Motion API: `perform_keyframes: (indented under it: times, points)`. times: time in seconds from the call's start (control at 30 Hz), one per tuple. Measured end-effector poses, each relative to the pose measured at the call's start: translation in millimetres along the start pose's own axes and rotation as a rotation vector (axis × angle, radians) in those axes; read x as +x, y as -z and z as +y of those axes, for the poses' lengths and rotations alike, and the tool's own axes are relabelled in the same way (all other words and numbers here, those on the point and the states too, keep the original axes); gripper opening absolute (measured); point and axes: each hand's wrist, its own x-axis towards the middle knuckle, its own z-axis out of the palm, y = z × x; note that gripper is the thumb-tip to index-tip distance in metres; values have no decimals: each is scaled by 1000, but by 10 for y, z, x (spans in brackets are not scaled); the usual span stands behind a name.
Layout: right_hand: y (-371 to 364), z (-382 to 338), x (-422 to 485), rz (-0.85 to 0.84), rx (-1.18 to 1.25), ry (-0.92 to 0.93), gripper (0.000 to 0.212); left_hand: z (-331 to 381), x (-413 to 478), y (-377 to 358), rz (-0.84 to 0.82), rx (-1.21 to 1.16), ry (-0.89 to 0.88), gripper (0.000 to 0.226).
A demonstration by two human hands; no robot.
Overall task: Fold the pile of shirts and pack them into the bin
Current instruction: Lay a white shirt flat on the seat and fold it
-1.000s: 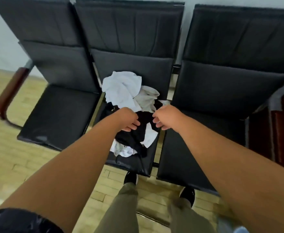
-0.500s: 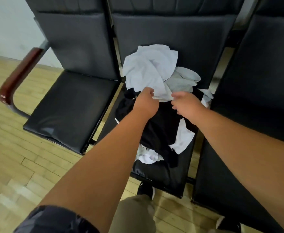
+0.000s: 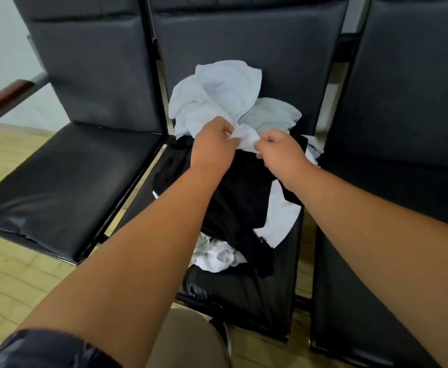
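A pile of shirts lies on the middle black chair seat (image 3: 246,296). On top at the back is a crumpled white shirt (image 3: 217,96), with a pale grey one (image 3: 273,115) beside it. A black shirt (image 3: 233,197) spreads over the middle, and more white cloth (image 3: 217,254) shows at the front. My left hand (image 3: 212,144) and my right hand (image 3: 281,152) each pinch the near edge of the white shirt, a short span of cloth between them. No bin is in view.
A black chair seat (image 3: 66,187) stands to the left with a wooden armrest (image 3: 2,102) beyond it. Another black chair (image 3: 398,181) stands at the right. Pale wood flooring (image 3: 10,282) lies below, and my trouser leg (image 3: 188,341) shows at the bottom.
My hands went from hovering over the black shirt to the white shirt's edge and now pinch it. The camera came closer to the pile.
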Motion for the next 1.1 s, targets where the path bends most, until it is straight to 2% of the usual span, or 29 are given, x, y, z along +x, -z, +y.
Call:
perform_keyframes:
  times: [0.13, 0.17, 0.23, 0.4, 0.5, 0.6, 0.77, 0.9, 1.0, 1.1]
  points:
    - [306, -263, -612, 53, 31, 69, 13, 326, -473, 331, -95, 77, -172, 39]
    - [407, -353, -778, 71, 43, 91, 12, 431, -593, 424, -128, 104, -192, 35]
    - [606, -544, -1087, 102, 87, 138, 8, 668, -822, 622, -156, 137, -186, 11]
    - [1066, -1112, -1804, 224, 99, 312, 8, 1286, -1278, 1233, -39, 146, -187, 14]
    - [1315, -1427, -2166, 309, 99, 408, 13, 1596, -1478, 1565, 4, 125, -245, 28]
    - [1538, -1719, -2498, 376, 74, 496, 16, 1910, -1675, 1853, 32, -37, -292, 40]
    - [1852, -2072, -2956, 407, 47, 526, 22, 2483, -2002, 2164, 63, -248, -348, 32]
    - [2058, -2192, -3345, 270, 27, 532, 47, 2834, -2196, 2327, 50, -317, -430, 32]
    - [2273, -2203, -3516, 244, -58, 511, 34, 2967, -2294, 2423, -2, -384, -461, 42]
    - [2468, -2229, -3641, 359, 27, 515, 15, 3046, -2419, 2494, -108, -334, -470, 45]
